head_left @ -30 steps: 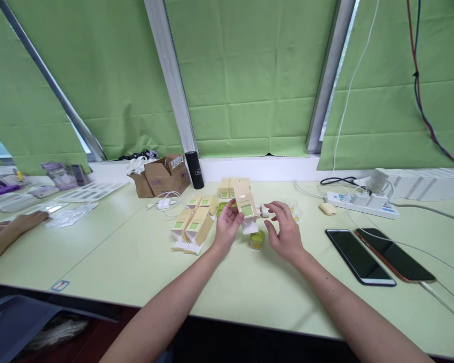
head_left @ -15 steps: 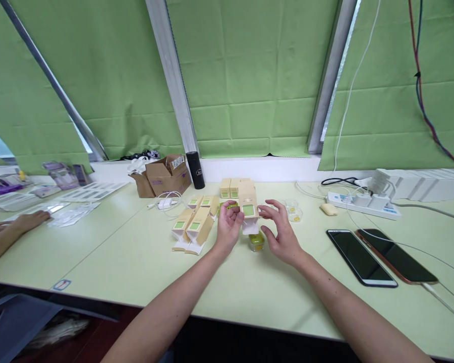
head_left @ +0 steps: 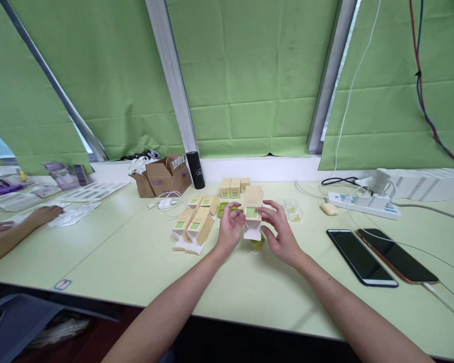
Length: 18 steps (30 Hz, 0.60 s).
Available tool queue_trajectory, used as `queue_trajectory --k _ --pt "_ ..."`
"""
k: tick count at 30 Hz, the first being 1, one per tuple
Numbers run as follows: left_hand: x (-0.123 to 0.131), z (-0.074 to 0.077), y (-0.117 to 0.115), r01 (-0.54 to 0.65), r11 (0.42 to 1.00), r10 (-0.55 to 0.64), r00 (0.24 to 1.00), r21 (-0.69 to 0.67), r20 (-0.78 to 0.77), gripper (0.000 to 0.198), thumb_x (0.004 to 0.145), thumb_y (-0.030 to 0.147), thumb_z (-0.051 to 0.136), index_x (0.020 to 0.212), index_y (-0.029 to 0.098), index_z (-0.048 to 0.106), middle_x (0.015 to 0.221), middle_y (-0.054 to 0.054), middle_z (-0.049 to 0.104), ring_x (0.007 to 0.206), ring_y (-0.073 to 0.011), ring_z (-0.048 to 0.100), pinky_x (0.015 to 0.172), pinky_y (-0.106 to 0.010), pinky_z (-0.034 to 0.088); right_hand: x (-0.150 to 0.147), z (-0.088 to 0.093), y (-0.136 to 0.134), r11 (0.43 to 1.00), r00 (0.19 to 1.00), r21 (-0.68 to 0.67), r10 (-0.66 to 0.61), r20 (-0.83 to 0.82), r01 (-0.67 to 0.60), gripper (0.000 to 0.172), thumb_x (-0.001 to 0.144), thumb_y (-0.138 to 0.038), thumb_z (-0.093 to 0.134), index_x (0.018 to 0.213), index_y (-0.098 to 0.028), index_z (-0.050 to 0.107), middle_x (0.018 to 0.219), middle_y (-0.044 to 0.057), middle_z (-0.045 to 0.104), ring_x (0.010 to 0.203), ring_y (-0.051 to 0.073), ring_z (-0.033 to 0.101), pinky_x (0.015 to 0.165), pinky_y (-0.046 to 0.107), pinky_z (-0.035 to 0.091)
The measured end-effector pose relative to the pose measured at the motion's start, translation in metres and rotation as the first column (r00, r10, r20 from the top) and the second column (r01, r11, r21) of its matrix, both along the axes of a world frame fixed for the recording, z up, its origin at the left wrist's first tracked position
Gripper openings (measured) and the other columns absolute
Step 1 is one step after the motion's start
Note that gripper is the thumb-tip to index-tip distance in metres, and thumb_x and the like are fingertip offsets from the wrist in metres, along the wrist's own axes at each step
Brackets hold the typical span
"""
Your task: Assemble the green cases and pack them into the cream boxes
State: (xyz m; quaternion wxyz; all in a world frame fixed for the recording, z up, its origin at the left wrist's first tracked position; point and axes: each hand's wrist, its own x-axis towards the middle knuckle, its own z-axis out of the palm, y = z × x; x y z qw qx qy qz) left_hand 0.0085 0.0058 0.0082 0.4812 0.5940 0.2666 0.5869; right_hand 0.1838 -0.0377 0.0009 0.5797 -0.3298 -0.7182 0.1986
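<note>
A small tan cardboard box (head_left: 252,195) with a green label and a white flap folded down stands tilted between my hands. My right hand (head_left: 282,232) grips its right edge, fingers at the front and thumb lower down. Beside the left edge is my left hand (head_left: 229,229), its fingers curled but apart; whether a fingertip touches the box I cannot tell. Partly hidden beneath the box sits a small clear container with yellow-green contents (head_left: 258,245). Several similar boxes with lowered flaps (head_left: 199,227) lie to the left, and green items (head_left: 222,208) show behind my left hand.
Upright tan boxes (head_left: 235,188) stand at the back. Clear containers (head_left: 293,210) sit right of my hand. Two phones (head_left: 363,258), a power strip (head_left: 363,202), a black bottle (head_left: 195,170) and an open carton (head_left: 168,176) are around. Another person's hand (head_left: 47,215) is at the left.
The small box has moved slightly right and tilted between my hands. My right fingers have closed onto its right edge, and my left fingers overlap it less. The other person's hand moved right.
</note>
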Motion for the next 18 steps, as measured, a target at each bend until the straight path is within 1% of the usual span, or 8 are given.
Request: queue_trajectory --k 2,4,8,10,14,16,18 --pt "0.0004 -0.0021 0.0015 -0.004 1.0 0.004 1.0 0.016 -0.012 0.062 0.085 0.069 0.069 0.119 0.022 0.048 0.096 -0.007 0.073 0.083 -0.0181 0.069 0.073 -0.029 0.051 0.0001 0.0 0.0013 0.998 0.997 -0.055 0.033 -0.065 -0.037 0.041 0.101 -0.025 0.051 0.14 -0.036 0.055 0.154 0.01 0.032 0.117 0.023 0.065 0.108 0.051 0.056" --pt "0.0003 -0.0041 0.0028 -0.032 0.998 0.033 0.999 0.052 -0.02 0.06 0.087 0.069 0.066 0.12 0.022 0.049 0.103 -0.009 0.071 0.087 -0.0183 0.068 0.076 -0.03 0.052 0.0007 0.0002 0.0033 0.993 0.991 -0.096 0.053 -0.126 -0.065 0.039 0.101 -0.028 0.053 0.139 -0.036 0.055 0.152 0.01 0.033 0.109 0.021 0.068 0.104 0.048 0.057" --pt "-0.0019 -0.0059 0.0008 -0.113 0.98 0.128 0.988 0.163 -0.086 0.05 0.091 0.056 0.069 0.125 0.023 0.052 0.125 -0.012 0.06 0.097 -0.018 0.064 0.083 -0.031 0.052 0.0022 0.0021 0.0064 0.987 0.972 -0.12 0.079 -0.222 -0.108 0.038 0.099 -0.036 0.059 0.137 -0.036 0.057 0.145 0.009 0.038 0.104 0.02 0.067 0.097 0.043 0.06" --pt "-0.0035 -0.0054 -0.002 -0.106 0.974 0.132 0.984 0.2 -0.12 0.048 0.092 0.048 0.071 0.129 0.025 0.053 0.132 -0.012 0.056 0.104 -0.0195 0.063 0.087 -0.032 0.053 0.0026 0.0034 0.0066 0.985 0.966 -0.131 0.08 -0.246 -0.115 0.038 0.098 -0.039 0.06 0.135 -0.036 0.058 0.142 0.009 0.04 0.1 0.019 0.067 0.094 0.043 0.061" --pt "-0.0059 -0.0032 -0.0062 -0.038 0.967 0.08 0.984 0.253 -0.161 0.048 0.092 0.041 0.072 0.135 0.028 0.057 0.148 -0.013 0.044 0.111 -0.0223 0.063 0.095 -0.037 0.055 0.0028 0.0034 0.006 0.982 0.97 -0.158 0.07 -0.231 -0.108 0.041 0.096 -0.043 0.062 0.136 -0.036 0.057 0.138 0.009 0.042 0.098 0.02 0.066 0.092 0.043 0.062" --pt "-0.0062 -0.0028 -0.0062 -0.017 0.962 0.072 0.979 0.273 -0.19 0.046 0.092 0.039 0.072 0.135 0.028 0.061 0.151 -0.013 0.04 0.113 -0.023 0.063 0.098 -0.039 0.055 0.0031 0.0021 0.0061 0.979 0.973 -0.166 0.081 -0.218 -0.119 0.043 0.096 -0.045 0.063 0.138 -0.036 0.056 0.137 0.009 0.043 0.101 0.021 0.067 0.091 0.042 0.062" --pt "-0.0059 -0.0032 -0.0052 -0.018 0.959 0.077 0.977 0.281 -0.199 0.041 0.092 0.037 0.071 0.132 0.027 0.063 0.151 -0.013 0.039 0.112 -0.0227 0.064 0.098 -0.039 0.055 0.0037 0.0007 0.0064 0.975 0.972 -0.174 0.096 -0.214 -0.135 0.044 0.096 -0.045 0.064 0.138 -0.036 0.057 0.136 0.009 0.043 0.102 0.022 0.068 0.09 0.042 0.062"
